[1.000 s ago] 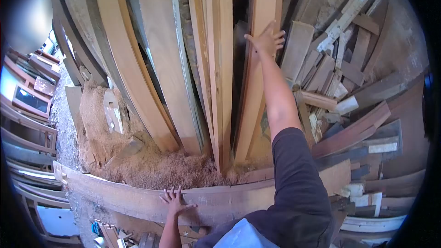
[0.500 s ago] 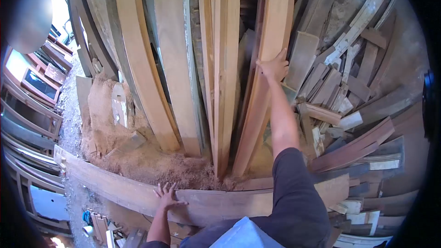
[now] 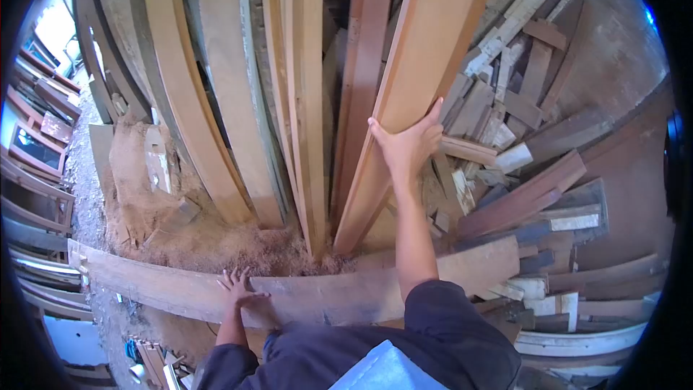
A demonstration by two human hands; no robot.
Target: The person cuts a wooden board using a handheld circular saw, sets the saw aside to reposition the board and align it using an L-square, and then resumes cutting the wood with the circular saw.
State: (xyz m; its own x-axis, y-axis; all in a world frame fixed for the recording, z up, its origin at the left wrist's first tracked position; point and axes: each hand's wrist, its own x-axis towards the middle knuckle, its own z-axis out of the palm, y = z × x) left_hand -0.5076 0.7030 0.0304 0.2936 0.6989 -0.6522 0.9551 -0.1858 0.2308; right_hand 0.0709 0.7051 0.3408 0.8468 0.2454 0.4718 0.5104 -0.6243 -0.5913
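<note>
My right hand (image 3: 410,143) grips a wide light-brown plank (image 3: 422,50) across its face, thumb at the left edge and fingers at the right edge. The plank leans with its foot near the sawdust and its upper part tilted right. Behind it, to the left, stands a reddish plank (image 3: 359,65). My left hand (image 3: 240,289), fingers spread, rests at the upper edge of a long low board (image 3: 325,297) lying crosswise in front of me.
Several upright planks (image 3: 231,72) lean left of the held one. Sawdust (image 3: 216,242) covers their feet. Scrap wood (image 3: 498,112) is piled at the right. Wooden frames (image 3: 36,141) stand at the far left.
The right hand has closed on the wide plank, which has come nearer and tilted right, away from the reddish plank. The left hand stays at the low board.
</note>
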